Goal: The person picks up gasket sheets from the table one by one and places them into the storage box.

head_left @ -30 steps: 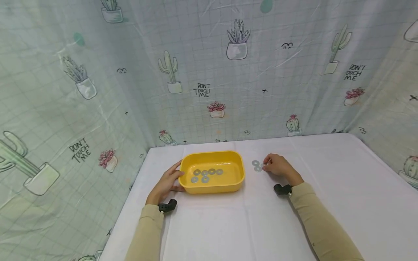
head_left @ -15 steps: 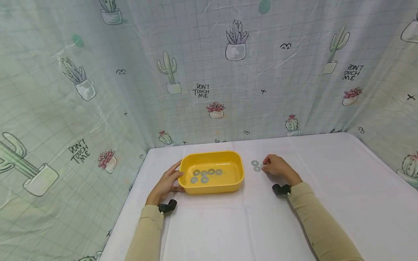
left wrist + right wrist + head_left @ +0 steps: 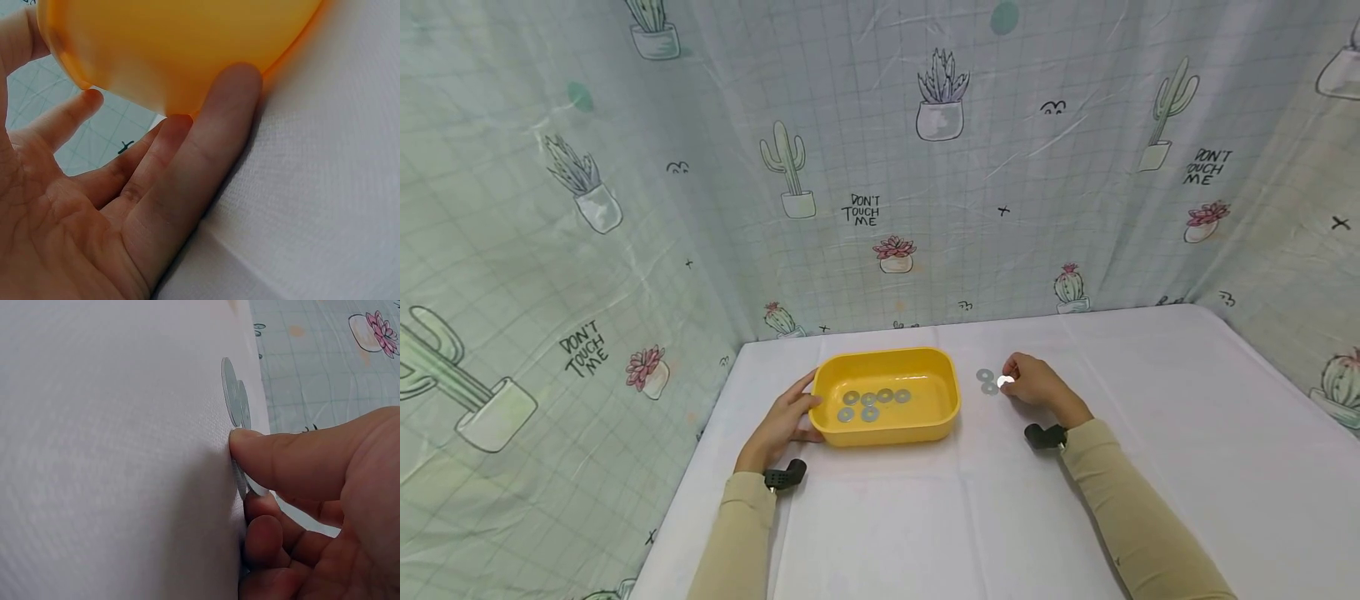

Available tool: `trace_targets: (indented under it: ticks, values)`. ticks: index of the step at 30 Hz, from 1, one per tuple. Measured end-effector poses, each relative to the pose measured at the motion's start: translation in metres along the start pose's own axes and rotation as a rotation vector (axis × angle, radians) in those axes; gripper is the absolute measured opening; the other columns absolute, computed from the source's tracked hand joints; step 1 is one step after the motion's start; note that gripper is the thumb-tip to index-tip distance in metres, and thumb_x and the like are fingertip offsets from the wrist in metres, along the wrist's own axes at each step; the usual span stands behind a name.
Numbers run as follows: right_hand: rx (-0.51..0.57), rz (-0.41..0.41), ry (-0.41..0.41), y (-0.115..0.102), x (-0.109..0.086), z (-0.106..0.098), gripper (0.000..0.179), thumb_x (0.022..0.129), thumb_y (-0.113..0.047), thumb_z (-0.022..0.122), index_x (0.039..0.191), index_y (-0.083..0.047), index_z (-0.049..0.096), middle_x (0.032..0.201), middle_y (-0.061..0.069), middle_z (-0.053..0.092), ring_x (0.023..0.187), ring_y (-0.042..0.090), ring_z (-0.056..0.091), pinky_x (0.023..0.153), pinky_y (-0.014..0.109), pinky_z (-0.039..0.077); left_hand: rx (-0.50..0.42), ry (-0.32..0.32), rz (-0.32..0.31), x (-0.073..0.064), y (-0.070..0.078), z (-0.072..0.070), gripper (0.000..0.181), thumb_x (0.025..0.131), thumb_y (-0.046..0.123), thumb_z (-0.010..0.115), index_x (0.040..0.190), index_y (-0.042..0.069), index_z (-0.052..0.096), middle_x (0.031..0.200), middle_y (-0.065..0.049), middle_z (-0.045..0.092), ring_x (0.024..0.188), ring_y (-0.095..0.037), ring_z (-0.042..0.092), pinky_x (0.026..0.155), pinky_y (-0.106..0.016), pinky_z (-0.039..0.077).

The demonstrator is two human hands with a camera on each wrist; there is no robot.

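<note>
My left hand (image 3: 781, 422) grips the left end of a shallow yellow plastic tray (image 3: 887, 436). In the left wrist view, fingers (image 3: 228, 112) lie against the tray's outer wall (image 3: 169, 50), low by the tablecloth. Several grey flat washers (image 3: 869, 413) lie inside the tray, toward its left half. Right of the tray, my right hand (image 3: 1037, 385) pinches a washer (image 3: 1006, 381), which catches bright light. Beside those fingertips, two more washers (image 3: 985, 376) lie on the cloth. In the right wrist view, my thumb (image 3: 287, 456) partly covers the pinched washer (image 3: 255, 485).
A white cloth covers the table (image 3: 880, 533). Behind it and along both sides hangs a curtain (image 3: 850, 275) printed with cacti and lettering. Small black devices (image 3: 786, 475) are strapped to both wrists.
The washer in my right fingers has tilted and now shines white. The tray and my left hand stay in place; the head view shifts slightly.
</note>
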State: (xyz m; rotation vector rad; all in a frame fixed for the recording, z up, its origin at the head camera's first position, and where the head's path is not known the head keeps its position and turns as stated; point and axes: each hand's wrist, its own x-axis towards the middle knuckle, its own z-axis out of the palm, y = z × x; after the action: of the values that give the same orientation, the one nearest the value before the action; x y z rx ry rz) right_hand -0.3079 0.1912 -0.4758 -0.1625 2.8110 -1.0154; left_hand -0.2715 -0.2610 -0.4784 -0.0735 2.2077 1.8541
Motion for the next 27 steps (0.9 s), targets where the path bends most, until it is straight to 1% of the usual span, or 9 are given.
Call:
trace_targets:
  ticks: [6,10,19,23,27]
  values:
    - [0.007,0.045,-0.008,-0.0012,0.0025,0.0007,0.024,0.092,-0.013,0.071,0.109,-0.005,0.057,0.090,0.008,0.052,0.081,0.022,0.051,0.065,0.029,0.041,0.002,0.002,-0.003,-0.0009,-0.0008,-0.0002,0.061,0.101,0.026,0.055,0.158,0.039,0.036,0.145,-0.018,0.054,0.104,-0.025,0.066,0.078,-0.049,0.066]
    - [0.017,0.057,0.001,-0.0012,0.0030,0.0000,0.024,0.092,-0.015,0.071,0.110,-0.004,0.059,0.089,0.008,0.052,0.080,0.021,0.051,0.065,0.028,0.041,0.009,-0.003,-0.006,0.0008,-0.0013,-0.0008,0.061,0.101,0.028,0.055,0.158,0.039,0.035,0.146,-0.018,0.053,0.106,-0.026,0.066,0.078,-0.048,0.066]
    - [0.043,0.081,0.030,0.0036,0.0044,-0.0032,0.026,0.093,-0.018,0.070,0.112,-0.003,0.063,0.087,0.006,0.053,0.080,0.021,0.051,0.066,0.028,0.040,0.008,-0.013,-0.008,0.0037,-0.0014,-0.0005,0.061,0.102,0.028,0.055,0.159,0.039,0.034,0.141,-0.019,0.055,0.102,-0.025,0.067,0.078,-0.048,0.066]
    - [0.072,0.086,0.025,0.0040,0.0045,-0.0042,0.027,0.094,-0.019,0.069,0.114,-0.002,0.064,0.087,0.006,0.056,0.080,0.020,0.053,0.066,0.027,0.042,-0.001,-0.009,-0.009,0.0023,-0.0003,-0.0001,0.061,0.102,0.027,0.055,0.158,0.039,0.035,0.146,-0.018,0.053,0.104,-0.026,0.066,0.078,-0.048,0.066]
    - [0.112,0.067,0.010,0.0049,0.0048,-0.0064,0.027,0.095,-0.018,0.069,0.115,0.000,0.064,0.082,0.005,0.062,0.073,0.017,0.057,0.063,0.026,0.045,-0.003,-0.006,-0.007,0.0004,0.0006,0.0000,0.061,0.102,0.026,0.055,0.158,0.039,0.035,0.153,-0.015,0.049,0.108,-0.028,0.065,0.079,-0.048,0.066]
